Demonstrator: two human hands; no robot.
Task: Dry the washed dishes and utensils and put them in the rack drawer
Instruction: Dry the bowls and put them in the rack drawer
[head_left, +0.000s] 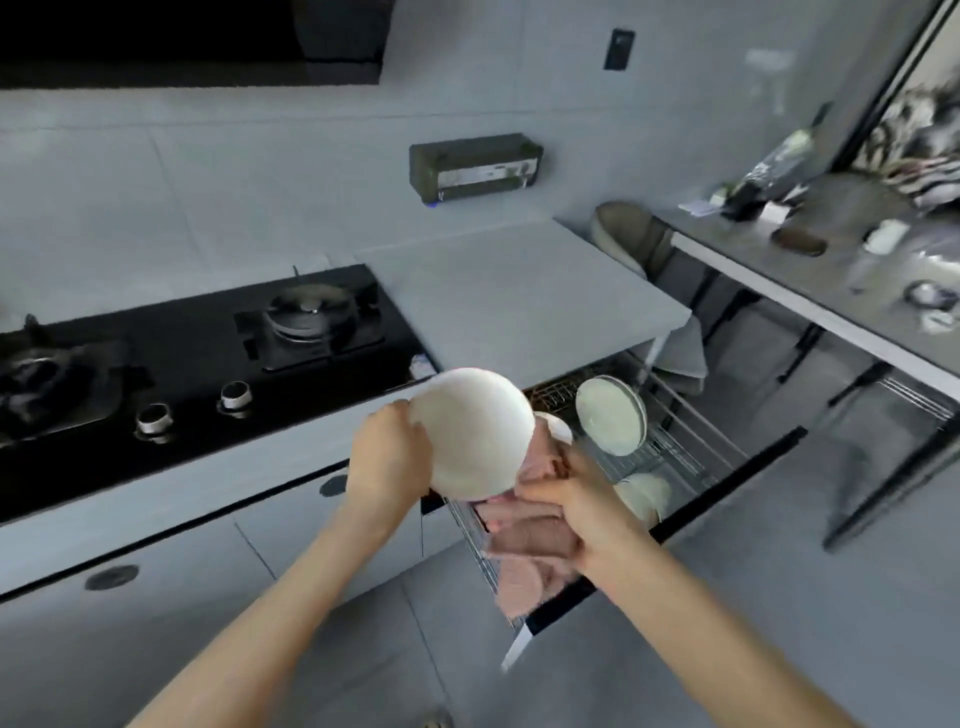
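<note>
The left hand (387, 457) grips a white bowl (475, 431) by its rim, fingers curled on it, its underside toward the camera. The bowl is held in the air just off the counter's (519, 291) front edge, above the open drawer (691, 436). The right hand (587, 514) has its fingers clamped on a pink cloth (530, 545) that touches the bowl. Plates (610, 413) stand upright in the drawer.

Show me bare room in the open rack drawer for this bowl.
Bare wire in the metal rack drawer lies right of the upright white plates. Crowded in front: a stored white bowl beside the right hand gripping the pink cloth.
</note>
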